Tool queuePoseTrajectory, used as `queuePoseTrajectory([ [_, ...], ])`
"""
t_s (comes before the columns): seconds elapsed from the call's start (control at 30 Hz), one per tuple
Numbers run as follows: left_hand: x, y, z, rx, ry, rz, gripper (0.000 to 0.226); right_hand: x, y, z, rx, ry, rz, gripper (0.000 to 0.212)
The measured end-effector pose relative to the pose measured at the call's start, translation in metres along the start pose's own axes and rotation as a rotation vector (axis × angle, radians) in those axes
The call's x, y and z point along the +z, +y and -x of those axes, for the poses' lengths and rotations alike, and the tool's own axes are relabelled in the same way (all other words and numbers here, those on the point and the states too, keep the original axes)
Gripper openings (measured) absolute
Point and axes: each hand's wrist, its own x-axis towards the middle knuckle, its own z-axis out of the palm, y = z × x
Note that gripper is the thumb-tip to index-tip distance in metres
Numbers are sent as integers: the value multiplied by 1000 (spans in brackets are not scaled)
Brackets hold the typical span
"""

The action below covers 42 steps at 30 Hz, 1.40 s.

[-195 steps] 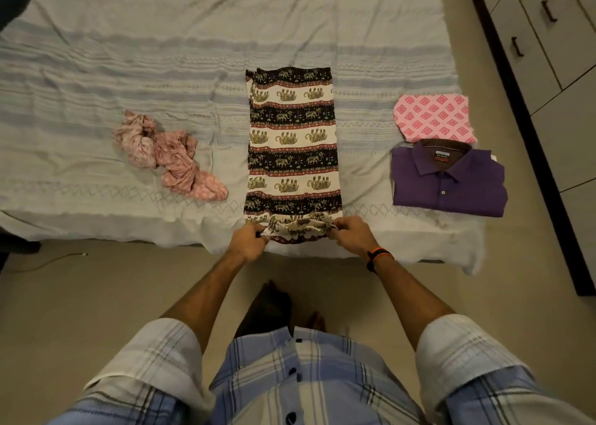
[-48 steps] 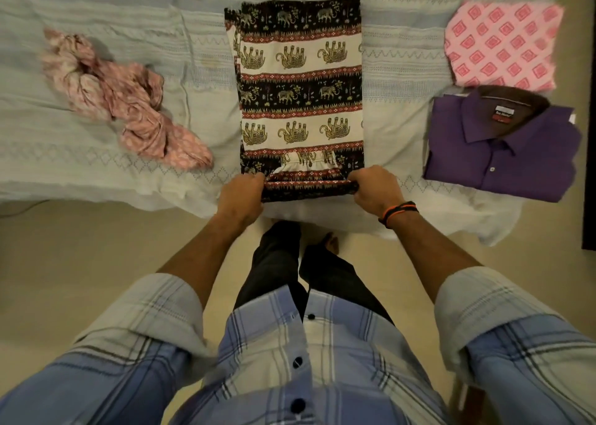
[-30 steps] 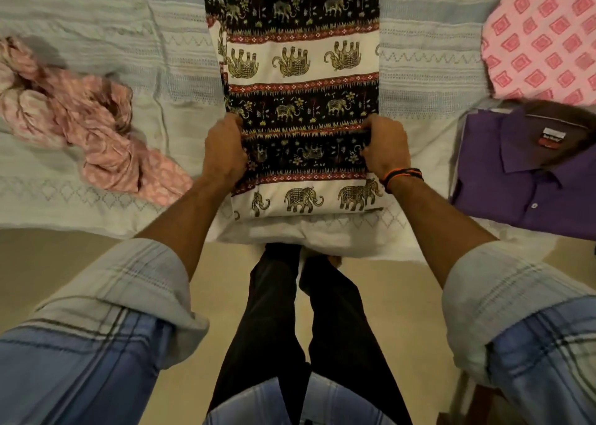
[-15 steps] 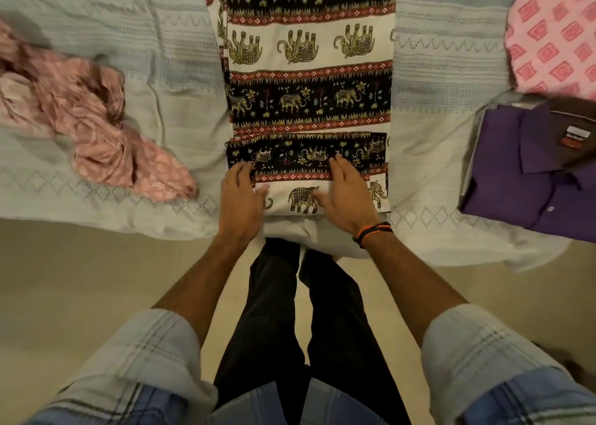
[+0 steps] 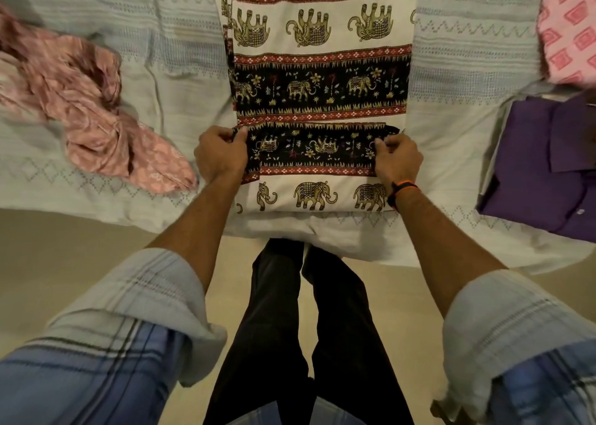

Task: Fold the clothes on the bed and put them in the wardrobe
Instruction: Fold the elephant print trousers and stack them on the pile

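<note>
Elephant-print cloth (image 5: 319,79), soft rect. fold, pinched by both hands.

Elephant-print garment (image 5: 319,79) lies flat on the bed (image 5: 458,79), near end folded over once. L hand (image 5: 221,153) & R hand (image 5: 398,158) each pinch a corner of that folded flap, fingers curled round the cloth edge. Orange-black wristband (image 5: 401,189) on R wrist. Crumpled pink cloth (image 5: 93,115) lies left of the garment, well apart. Folded purple shirt (image 5: 545,166) at right, folded pink diamond-print cloth (image 5: 569,28) just beyond it, touching. Rolled plaid sleeves, dark trousers, beige floor (image 5: 64,240) below
</note>
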Motion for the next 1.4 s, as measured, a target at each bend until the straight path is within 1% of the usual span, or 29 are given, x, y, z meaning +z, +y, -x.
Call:
queuePoseTrajectory([
  [0.1,-1,-1,-6,-133,9,139,9,-5,0,-7,49,18,-64,24],
  [0.17,-5,2,-8,-219,63,267,13,-10,1,-12,104,97,-122,22],
  [0.23,-9,10,-10,-262,109,317,17,-11,3,-15,154,155,-161,20],
  [0.33,-8,18,-15,-331,89,387,18,-8,3,-16,242,197,-219,19],
  [0.37,-7,18,-17,-323,67,354,16,-7,3,-15,252,187,-220,19],
  [0.43,-6,13,-18,-243,32,220,8,-7,4,-10,191,126,-161,22],
  [0.47,-5,9,-16,-199,20,187,12,-8,4,-7,140,91,-141,24],
  [0.57,-7,-5,4,-107,-70,171,38,-15,7,10,40,-14,-133,34],
  [0.63,-9,-19,24,-92,-109,122,49,-17,15,22,36,-72,-102,42],
  [0.7,-14,-36,43,-103,-91,38,51,-20,27,36,51,-101,-82,43],
  [0.83,-26,-64,72,-163,-61,4,42,-24,47,65,90,-133,-54,41],
  [1.0,-28,-81,81,-125,-74,-30,24,-22,61,80,117,-137,-63,36],
  [1.1,-26,-84,79,-95,-85,-51,18,-22,61,77,117,-144,-58,32],
  [1.2,-25,-85,76,-57,-103,-67,16,-23,63,72,97,-158,-55,33],
  [1.23,-25,-86,75,-46,-114,-63,18,-24,64,72,83,-161,-53,31],
  [1.33,-23,-89,75,-47,-133,3,39,-24,68,72,58,-152,-56,27],
  [1.4,-23,-90,77,-46,-116,40,46,-24,71,74,54,-141,-77,25],
])
